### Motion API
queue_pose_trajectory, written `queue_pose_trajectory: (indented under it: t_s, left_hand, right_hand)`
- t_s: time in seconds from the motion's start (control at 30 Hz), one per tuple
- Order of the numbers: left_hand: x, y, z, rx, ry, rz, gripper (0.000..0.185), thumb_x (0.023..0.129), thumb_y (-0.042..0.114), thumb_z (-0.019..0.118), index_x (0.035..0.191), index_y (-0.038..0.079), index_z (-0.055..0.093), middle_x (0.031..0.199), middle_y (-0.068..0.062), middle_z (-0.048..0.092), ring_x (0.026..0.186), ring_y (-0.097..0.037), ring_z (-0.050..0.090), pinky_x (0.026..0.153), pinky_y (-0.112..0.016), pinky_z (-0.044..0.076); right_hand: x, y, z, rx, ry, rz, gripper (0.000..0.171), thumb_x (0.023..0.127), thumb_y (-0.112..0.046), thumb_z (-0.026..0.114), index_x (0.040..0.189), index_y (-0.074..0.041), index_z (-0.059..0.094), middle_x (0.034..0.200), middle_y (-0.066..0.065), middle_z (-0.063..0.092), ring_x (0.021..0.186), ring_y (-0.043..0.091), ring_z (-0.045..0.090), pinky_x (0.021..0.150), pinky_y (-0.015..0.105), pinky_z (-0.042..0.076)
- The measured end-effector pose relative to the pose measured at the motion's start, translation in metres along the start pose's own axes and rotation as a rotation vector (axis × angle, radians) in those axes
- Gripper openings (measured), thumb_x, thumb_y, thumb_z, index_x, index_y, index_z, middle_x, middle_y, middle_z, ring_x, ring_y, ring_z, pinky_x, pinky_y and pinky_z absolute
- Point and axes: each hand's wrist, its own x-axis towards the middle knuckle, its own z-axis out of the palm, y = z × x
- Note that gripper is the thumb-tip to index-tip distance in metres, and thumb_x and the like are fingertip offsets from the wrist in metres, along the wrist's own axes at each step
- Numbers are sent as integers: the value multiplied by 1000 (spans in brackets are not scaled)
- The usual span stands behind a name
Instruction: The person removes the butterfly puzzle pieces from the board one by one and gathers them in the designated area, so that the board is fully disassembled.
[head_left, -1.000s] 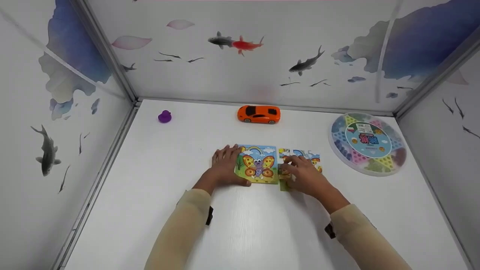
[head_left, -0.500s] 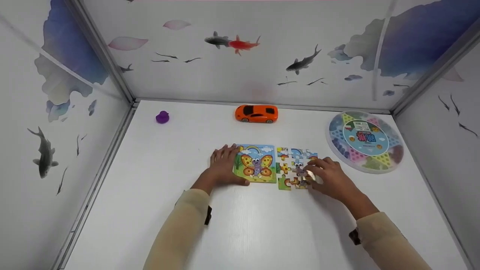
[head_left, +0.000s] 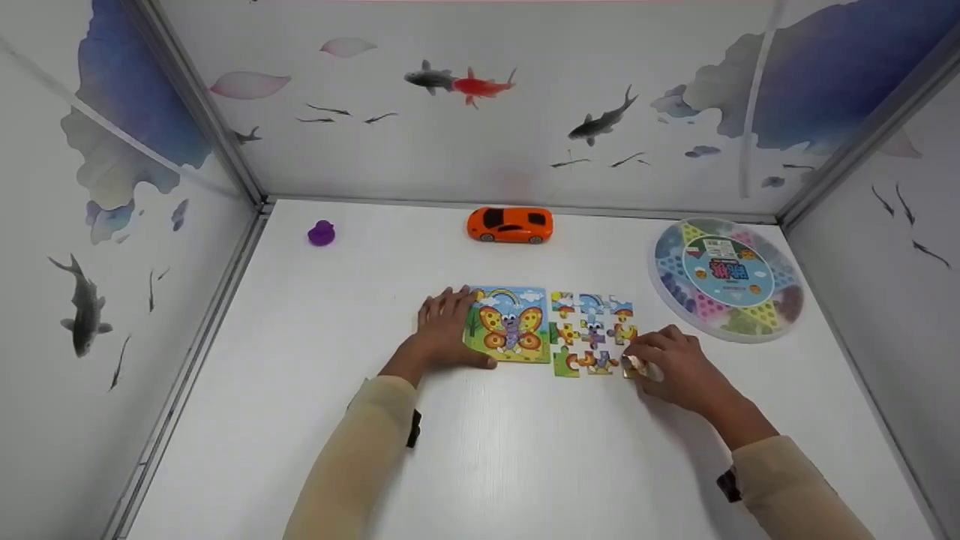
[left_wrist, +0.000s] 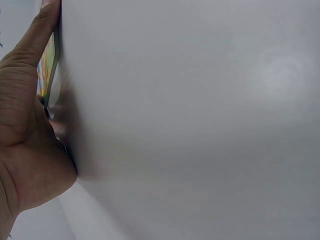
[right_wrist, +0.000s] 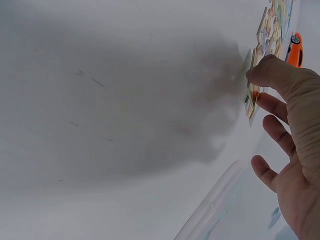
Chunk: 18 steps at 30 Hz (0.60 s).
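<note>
A square butterfly picture board (head_left: 511, 330) lies flat on the white table. My left hand (head_left: 448, 330) rests along its left side, thumb (left_wrist: 37, 35) stretched by the near edge and fingers spread toward the far left corner. To the right, several jigsaw pieces (head_left: 595, 334) lie in rows with small gaps between them. At the near right corner of those rows, my right hand (head_left: 679, 371) pinches a puzzle piece (head_left: 634, 366) between thumb and forefinger. The other fingers of that hand are loosely bent in the right wrist view, and they partly cover the piece in the head view.
An orange toy car (head_left: 510, 225) stands at the table's back edge. Further left is a small purple duck (head_left: 322, 233). A round Chinese checkers box (head_left: 726, 280) lies at the back right, beyond my right hand. Printed wall panels (head_left: 480, 150) enclose the table.
My right hand has moved right from over the jigsaw's left and middle pieces to its near right corner, uncovering the other pieces. My left hand has stayed at the board.
</note>
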Motion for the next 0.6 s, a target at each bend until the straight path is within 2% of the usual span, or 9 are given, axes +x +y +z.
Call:
queue_pose_trajectory:
  t_s: [0.37, 0.6]
  left_hand:
    - [0, -1, 1, 0, -12, -12, 134, 80, 68, 91, 179, 23, 13, 188, -3, 7, 175, -35, -3, 140, -60, -4]
    - [-1, -1, -1, -2, -13, 3, 134, 80, 68, 91, 179, 22, 13, 188, -4, 7, 175, -36, -2, 140, -61, -5]
  right_hand:
    - [4, -1, 0, 62, -72, 36, 52, 86, -11, 95, 135, -20, 79, 140, 7, 73, 128, 35, 57, 111, 69, 47]
    - [4, 2, -1, 59, -36, 44, 57, 87, -19, 94, 141, -21, 75, 147, 9, 67, 132, 37, 55, 112, 72, 45]
